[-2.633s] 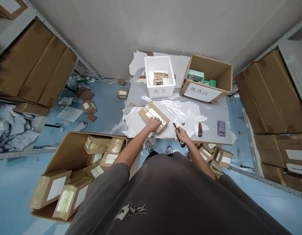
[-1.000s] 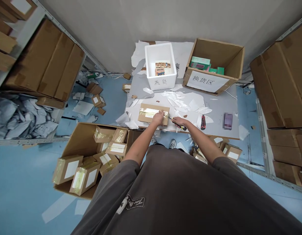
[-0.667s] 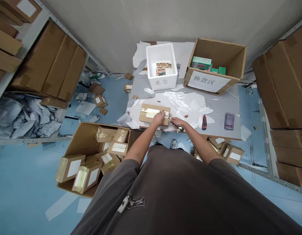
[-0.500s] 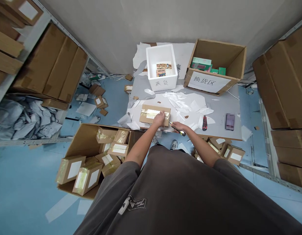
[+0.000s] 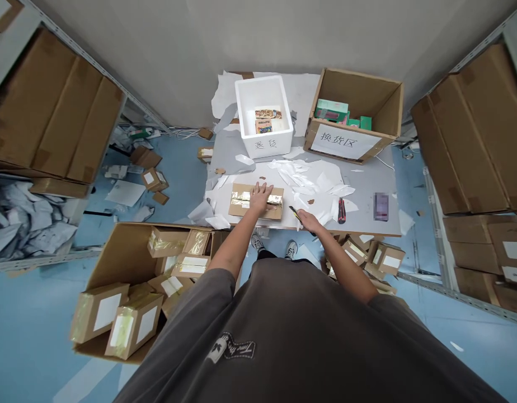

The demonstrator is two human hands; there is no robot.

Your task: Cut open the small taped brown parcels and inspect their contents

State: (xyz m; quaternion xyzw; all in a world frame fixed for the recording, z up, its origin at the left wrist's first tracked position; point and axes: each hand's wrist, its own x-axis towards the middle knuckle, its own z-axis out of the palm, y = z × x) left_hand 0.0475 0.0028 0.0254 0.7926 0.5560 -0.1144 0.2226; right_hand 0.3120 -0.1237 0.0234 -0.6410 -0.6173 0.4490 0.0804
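Note:
A taped cardboard box point(image 5: 237, 208) lies flat near the table's front edge, with a dark slit along the tape at its right part. My left hand point(image 5: 261, 197) rests on top of it, fingers spread. Just right of the box, my right hand point(image 5: 309, 220) is closed round a yellow and black utility knife point(image 5: 295, 212), its tip pointing up and left, apart from the box. A red and black tool point(image 5: 341, 211) lies on the table to the right of that hand.
On the table point(image 5: 367, 224) stand a white foam box point(image 5: 264, 146) and an open carton point(image 5: 342, 143) of green packages. Torn paper point(image 5: 298, 176) lies between. A phone point(image 5: 380, 206) is at the right. A large carton point(image 5: 116, 246) of parcels sits at lower left; shelves flank both sides.
The knife has moved away from the box's right end. My left hand has spread open on the box, where a slit now shows in the tape. The whole view has shifted slightly.

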